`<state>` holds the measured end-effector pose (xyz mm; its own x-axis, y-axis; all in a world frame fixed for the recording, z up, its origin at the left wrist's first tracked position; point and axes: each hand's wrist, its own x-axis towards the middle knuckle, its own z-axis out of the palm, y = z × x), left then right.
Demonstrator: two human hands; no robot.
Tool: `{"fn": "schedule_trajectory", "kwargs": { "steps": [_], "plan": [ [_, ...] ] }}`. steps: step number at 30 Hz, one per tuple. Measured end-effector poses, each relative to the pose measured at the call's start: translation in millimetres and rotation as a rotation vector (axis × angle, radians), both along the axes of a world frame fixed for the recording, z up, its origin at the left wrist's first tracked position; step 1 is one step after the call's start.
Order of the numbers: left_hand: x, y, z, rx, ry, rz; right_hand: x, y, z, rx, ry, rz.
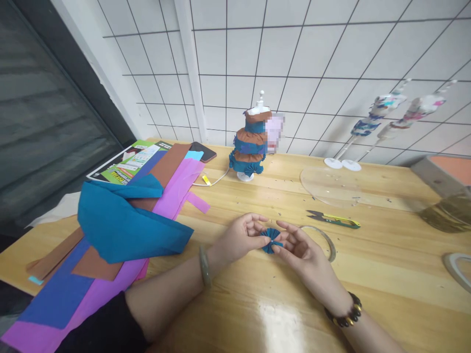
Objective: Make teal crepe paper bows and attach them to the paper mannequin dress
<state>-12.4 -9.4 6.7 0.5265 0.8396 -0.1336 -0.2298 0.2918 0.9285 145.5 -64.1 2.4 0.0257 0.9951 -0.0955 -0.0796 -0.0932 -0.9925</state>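
Pleated blue paper fan: pinched between left hand and right hand fingertips, equally near both; snips lie beyond the right.

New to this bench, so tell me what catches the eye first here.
At the near middle of the wooden table, the left hand and right hand pinch a small pleated blue fan between their fingertips. Left of them lies a pile of blue, purple and brown paper sheets. Behind, by the tiled wall, stands a small mannequin dressed in blue and brown ruffles.
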Motion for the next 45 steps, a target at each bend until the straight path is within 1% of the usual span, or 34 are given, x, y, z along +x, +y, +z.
{"fn": "schedule_trajectory", "kwargs": {
  "steps": [4, 8, 12, 15, 18, 24, 28, 32, 35, 38, 41, 43, 45],
  "plan": [
    [0.1, -0.8, 2.4, -0.033, -0.008, -0.007, 2.6, 1.5, 2.9, -0.018, -0.022, -0.043],
    [-0.5, 0.0, 0.0, -0.051, -0.014, -0.071, 5.4, 2.2, 7.7, -0.050, -0.019, -0.062],
    [-0.4, 0.9, -3.5, -0.028, -0.052, -0.099, 4.2, 0.8, 6.7, -0.010, 0.000, -0.037],
    [-0.6, 0.8, -3.8, -0.018, -0.021, -0.108, 1.3, -0.9, 4.9, 0.028, 0.009, 0.004],
    [-1.0, 0.2, -3.6, 0.020, -0.015, -0.115, -0.9, -1.4, 5.2, 0.034, -0.004, -0.011],
    [0.0, -2.4, -5.8, 0.059, -0.042, -0.104, -1.7, 0.3, 9.7, -0.053, -0.045, -0.055],
    [1.1, -2.6, -8.0, 0.065, -0.040, -0.087, -1.7, 0.9, 10.7, -0.074, -0.046, -0.082],
    [1.5, -0.7, -5.1, 0.023, -0.024, -0.022, -1.7, 0.3, 10.0, -0.063, -0.045, -0.088],
    [1.8, -0.3, -1.6, -0.022, -0.021, 0.024, -2.2, -0.4, 8.6, -0.010, -0.029, -0.072],
    [2.3, -1.9, -1.9, -0.018, -0.024, -0.007, -2.9, -0.5, 7.5, 0.019, -0.033, -0.069],
    [2.7, -3.9, -5.0, 0.033, -0.013, -0.030, -2.9, -0.3, 7.6, 0.011, -0.049, -0.089],
    [2.5, -4.0, -6.2, 0.062, -0.006, -0.029, -2.5, -0.1, 7.9, 0.009, -0.053, -0.105],
    [1.8, -3.0, -5.6, 0.059, 0.003, -0.022, -2.0, 0.0, 7.7, 0.011, -0.051, -0.117]
  ]
}}
